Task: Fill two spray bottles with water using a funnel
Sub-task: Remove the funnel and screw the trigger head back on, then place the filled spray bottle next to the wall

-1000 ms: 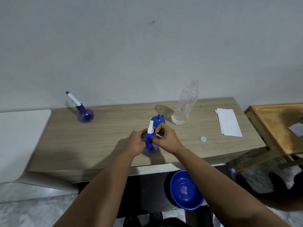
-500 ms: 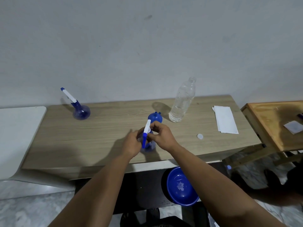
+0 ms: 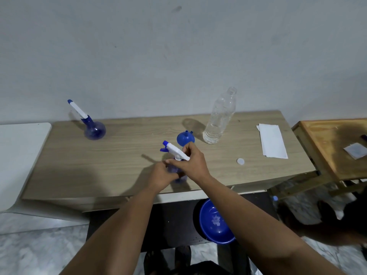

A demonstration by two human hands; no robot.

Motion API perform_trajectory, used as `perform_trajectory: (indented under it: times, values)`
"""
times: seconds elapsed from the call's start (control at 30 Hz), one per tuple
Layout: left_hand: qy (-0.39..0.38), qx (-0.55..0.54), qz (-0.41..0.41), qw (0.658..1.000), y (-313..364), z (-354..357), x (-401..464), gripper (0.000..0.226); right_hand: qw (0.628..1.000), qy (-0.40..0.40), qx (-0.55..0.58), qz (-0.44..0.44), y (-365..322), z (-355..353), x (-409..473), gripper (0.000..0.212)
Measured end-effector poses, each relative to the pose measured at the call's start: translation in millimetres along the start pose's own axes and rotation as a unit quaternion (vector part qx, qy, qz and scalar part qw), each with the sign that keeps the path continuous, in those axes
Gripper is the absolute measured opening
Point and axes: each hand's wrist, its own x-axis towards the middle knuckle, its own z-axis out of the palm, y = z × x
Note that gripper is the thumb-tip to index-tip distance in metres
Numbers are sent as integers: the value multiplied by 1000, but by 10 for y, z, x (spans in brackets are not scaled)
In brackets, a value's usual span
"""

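No brand, label or writing can be read on anything here. On the wooden surface [image 3: 119,155] a clear plastic bottle [image 3: 219,118] stands uncapped near the back edge, with a little water at its bottom; its white cap [image 3: 240,161] lies apart, nearer the front. A blue funnel [image 3: 184,138] sits wide end down just left of that bottle, right behind the hands. A folded white paper [image 3: 273,140] lies toward the right end. A second spray bottle [image 3: 93,129], round and blue, stands far left by the wall, its white nozzle slanting up and to the left. Under the surface a blue basin [image 3: 216,223] rests on its side on the floor.

Near the front edge, the left hand [image 3: 161,176] is wrapped round the blue body of the near spray bottle [image 3: 175,167], which stands upright and is mostly hidden by both hands. The right hand [image 3: 193,162] grips the white spray head [image 3: 174,150] from above; the head's long axis runs roughly level, its blue tip pointing left and away from the person
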Motion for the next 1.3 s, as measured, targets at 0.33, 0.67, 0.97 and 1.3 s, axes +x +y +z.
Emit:
perform_trajectory:
  times: [0.33, 0.67, 0.97, 1.3]
  values:
    - [-181, 167, 7, 969, -143, -216, -107, 61, 993, -79, 38, -80, -7, 109, 6, 34]
    - [174, 261, -8, 949, -722, -866, -387, 64, 987, -160, -23, -6, -175, 643, -248, 24]
    - [285, 235, -1, 929, -833, -994, -535, 68, 972, -204, -95, 64, -276, 895, -277, 40]
    - [306, 225, -10, 925, -829, -978, -633, 62, 967, -221, -120, 48, -299, 922, -300, 44]
